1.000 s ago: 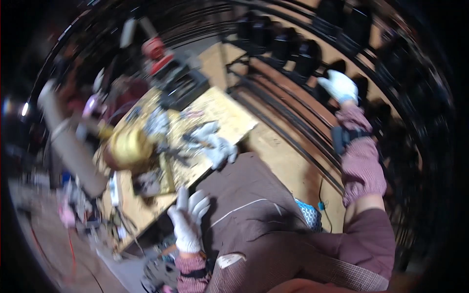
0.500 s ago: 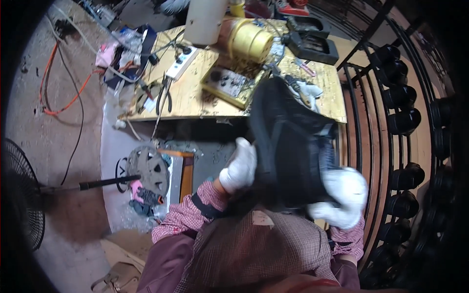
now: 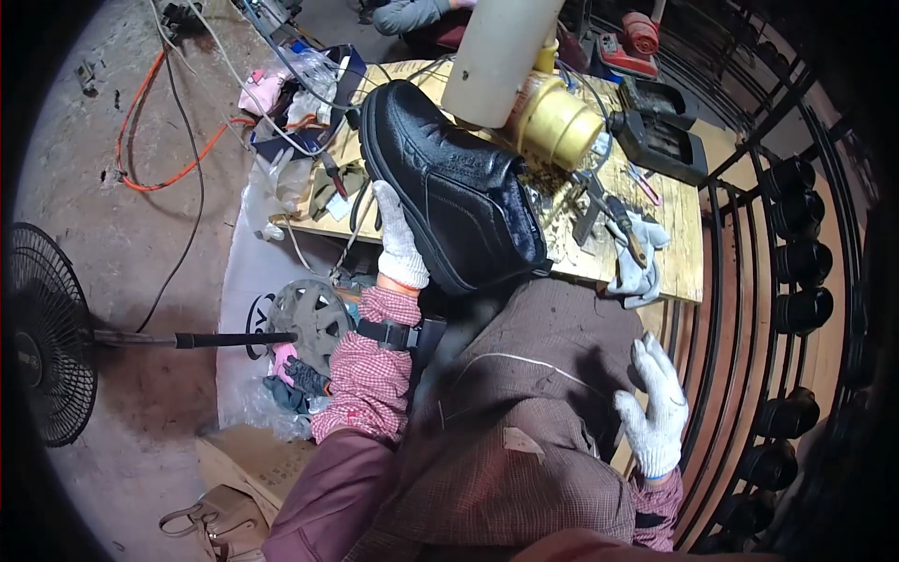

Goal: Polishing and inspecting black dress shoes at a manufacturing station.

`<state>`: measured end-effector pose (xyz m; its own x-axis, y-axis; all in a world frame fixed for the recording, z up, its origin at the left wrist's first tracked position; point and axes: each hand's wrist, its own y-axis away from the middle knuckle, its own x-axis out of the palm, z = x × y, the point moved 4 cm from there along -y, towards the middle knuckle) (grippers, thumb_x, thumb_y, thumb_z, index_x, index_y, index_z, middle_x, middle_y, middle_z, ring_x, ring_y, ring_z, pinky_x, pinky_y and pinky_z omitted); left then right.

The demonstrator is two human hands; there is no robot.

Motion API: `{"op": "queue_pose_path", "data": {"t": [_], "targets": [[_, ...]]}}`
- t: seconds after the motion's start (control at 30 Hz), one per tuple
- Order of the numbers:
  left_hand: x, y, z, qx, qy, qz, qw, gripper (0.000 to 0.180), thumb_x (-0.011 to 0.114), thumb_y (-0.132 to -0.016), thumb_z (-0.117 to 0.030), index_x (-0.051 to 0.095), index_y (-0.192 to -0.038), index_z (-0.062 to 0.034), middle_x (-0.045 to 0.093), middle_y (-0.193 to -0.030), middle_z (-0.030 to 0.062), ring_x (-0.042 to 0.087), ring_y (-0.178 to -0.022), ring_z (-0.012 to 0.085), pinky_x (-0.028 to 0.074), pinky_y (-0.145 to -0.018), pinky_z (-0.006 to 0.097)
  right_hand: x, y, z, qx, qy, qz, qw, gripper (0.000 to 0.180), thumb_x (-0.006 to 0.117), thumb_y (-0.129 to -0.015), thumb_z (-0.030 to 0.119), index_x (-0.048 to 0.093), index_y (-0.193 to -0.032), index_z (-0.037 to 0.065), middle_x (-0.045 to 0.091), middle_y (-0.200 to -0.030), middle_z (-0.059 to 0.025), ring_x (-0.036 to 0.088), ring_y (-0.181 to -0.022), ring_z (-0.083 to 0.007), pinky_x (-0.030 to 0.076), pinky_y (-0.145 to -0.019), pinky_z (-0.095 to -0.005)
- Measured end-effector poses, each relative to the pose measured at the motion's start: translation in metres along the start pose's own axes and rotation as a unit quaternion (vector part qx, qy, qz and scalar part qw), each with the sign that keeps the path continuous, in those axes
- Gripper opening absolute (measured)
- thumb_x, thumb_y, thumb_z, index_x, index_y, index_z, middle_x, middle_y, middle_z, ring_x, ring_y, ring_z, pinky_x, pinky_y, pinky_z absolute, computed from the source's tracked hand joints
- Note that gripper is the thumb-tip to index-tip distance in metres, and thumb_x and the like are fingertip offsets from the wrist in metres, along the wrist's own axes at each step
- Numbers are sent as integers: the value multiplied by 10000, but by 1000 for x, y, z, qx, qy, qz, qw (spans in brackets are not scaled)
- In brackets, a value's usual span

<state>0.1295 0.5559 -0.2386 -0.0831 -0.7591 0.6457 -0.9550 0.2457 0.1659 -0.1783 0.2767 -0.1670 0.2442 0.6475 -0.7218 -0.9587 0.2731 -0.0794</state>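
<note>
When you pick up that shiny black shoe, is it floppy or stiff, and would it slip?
The black shoe is probably fairly stiff, since it doesn't look saggy in the gloved left hand. Its thick-looking sole may make it feel a bit heavy. The shiny upper might be a little slippery.

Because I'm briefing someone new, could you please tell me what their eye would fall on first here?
Probably the glossy black leather-look boot, upper centre, with the white-gloved left hand against its sole. Then perhaps the ridged yellow cylinder just right of it, and the round black fan at the far left.
</note>
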Motion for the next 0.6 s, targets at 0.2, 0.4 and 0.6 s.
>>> {"op": "queue_pose_path", "data": {"t": [0.2,0.4,0.6], "targets": [[10,1,-10,-1,-28,-27,999,941,488,-993,-805,374,-1671,-163,494,-1637,108,542,-1433,319,478,-1191,481,7,5,-16,23,0,-21,1000,629,791,-957,395,650,-1452,33,613,-1494,-256,615,-1378,-398,514,-1125,-449],[30,4,-11,-4,-35,-45,998,848,548,-1015,-731,465,-1612,-136,576,-1556,112,595,-1373,303,498,-1174,470,12,-17,-15,-9,31,2,999,600,793,-949,357,660,-1443,44,620,-1489,-245,631,-1349,-406,525,-1106,-446],[29,-12,-36,69,-49,-103,991,778,581,-1047,-643,477,-1598,-104,532,-1587,111,552,-1413,278,452,-1205,455,14,-25,-23,-12,34,7,999,585,791,-945,350,669,-1434,52,627,-1483,-238,644,-1330,-403,530,-1094,-446]]}}
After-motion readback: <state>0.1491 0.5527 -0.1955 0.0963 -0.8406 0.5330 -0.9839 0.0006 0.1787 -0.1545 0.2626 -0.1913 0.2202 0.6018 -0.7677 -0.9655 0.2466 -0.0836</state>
